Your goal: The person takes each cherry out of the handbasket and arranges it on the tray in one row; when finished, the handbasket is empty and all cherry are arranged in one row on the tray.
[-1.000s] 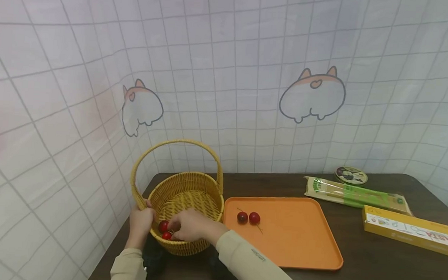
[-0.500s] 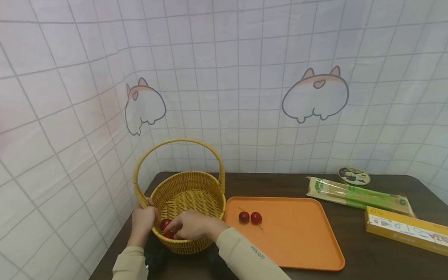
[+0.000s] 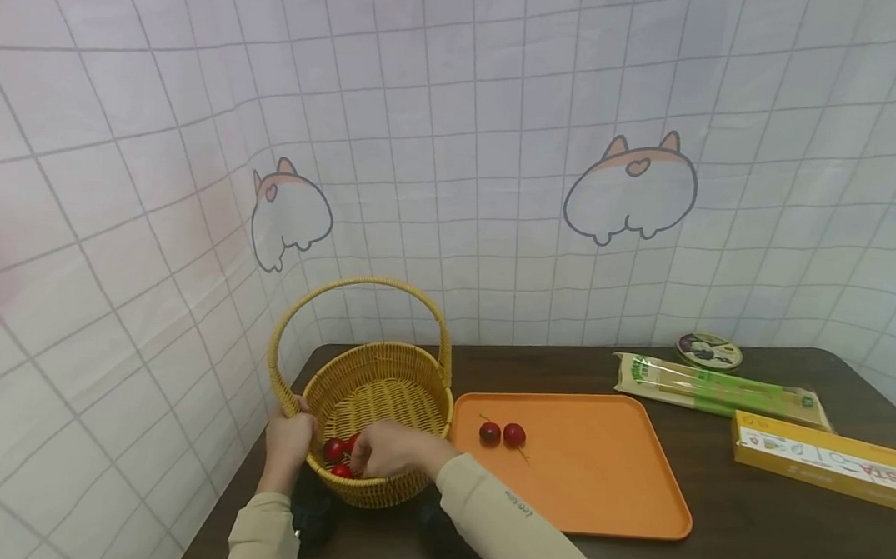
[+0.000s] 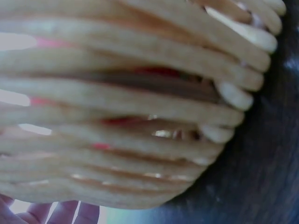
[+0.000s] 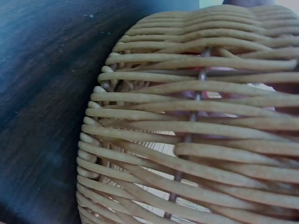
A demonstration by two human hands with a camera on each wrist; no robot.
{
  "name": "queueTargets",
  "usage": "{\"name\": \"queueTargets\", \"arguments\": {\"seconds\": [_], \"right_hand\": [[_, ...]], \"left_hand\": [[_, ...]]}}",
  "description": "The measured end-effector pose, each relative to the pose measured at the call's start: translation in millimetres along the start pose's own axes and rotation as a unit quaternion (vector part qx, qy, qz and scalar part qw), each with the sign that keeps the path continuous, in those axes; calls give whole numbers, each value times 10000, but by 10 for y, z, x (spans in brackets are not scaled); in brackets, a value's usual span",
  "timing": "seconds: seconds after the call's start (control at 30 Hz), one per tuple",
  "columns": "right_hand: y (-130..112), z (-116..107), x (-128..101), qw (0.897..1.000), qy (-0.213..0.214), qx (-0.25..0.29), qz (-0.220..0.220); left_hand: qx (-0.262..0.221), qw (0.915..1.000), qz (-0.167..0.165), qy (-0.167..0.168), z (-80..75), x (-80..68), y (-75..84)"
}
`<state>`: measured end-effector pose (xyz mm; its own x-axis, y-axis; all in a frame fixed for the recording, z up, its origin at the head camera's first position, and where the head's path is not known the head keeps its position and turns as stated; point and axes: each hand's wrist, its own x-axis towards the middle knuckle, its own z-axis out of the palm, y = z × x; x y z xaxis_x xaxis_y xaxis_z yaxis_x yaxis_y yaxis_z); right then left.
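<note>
The left hand (image 3: 289, 438) is gripping the yellow wicker basket (image 3: 377, 358). Inside, round red cherries (image 3: 334, 450) are lying at 9 o'clock from the right hand (image 3: 391, 450), whose grip I cannot tell.

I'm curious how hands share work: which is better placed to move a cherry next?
Probably the right hand: it is in the basket, beside the cherries, and nearer the tray. The left hand grips the basket.

beige sleeves (image 3: 508, 520), dark lettering (image 3: 517, 503) along the right
</note>
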<state>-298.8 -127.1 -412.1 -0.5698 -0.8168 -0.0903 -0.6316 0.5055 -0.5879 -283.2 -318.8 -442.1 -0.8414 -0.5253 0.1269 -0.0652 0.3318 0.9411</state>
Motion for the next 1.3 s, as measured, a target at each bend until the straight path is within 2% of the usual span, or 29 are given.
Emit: {"name": "queueTargets", "arguments": {"seconds": [0.13,0.27,0.47,0.6,0.8,1.03,1.13,1.3], "right_hand": [[-4,-28,-13,9997,-206,132,52],[-5,-40,-20,9997,-153,129,-104],[22,-89,-110,9968,564,-374,-429],[70,-125,-240,9912,1057,-392,-701],[187,-243,-480,9829,1600,307,-862],[334,-432,-820,9740,1777,1019,-966],[416,-476,-958,9701,1874,1135,-1040],[584,-514,-1169,9680,2092,1061,-895]], "left_hand": [[-49,10000,18,-22,-14,-5,13],[-9,10000,23,-21,-20,-1,1],[50,10000,0,-42,12,3,-8],[39,10000,-36,-33,4,6,-10],[-73,9999,-79,-66,-13,-7,-4],[-30,10000,35,-23,-12,-22,9],[-3,10000,56,-36,-10,-21,10],[103,9999,3,-39,-10,-13,-10]]}}
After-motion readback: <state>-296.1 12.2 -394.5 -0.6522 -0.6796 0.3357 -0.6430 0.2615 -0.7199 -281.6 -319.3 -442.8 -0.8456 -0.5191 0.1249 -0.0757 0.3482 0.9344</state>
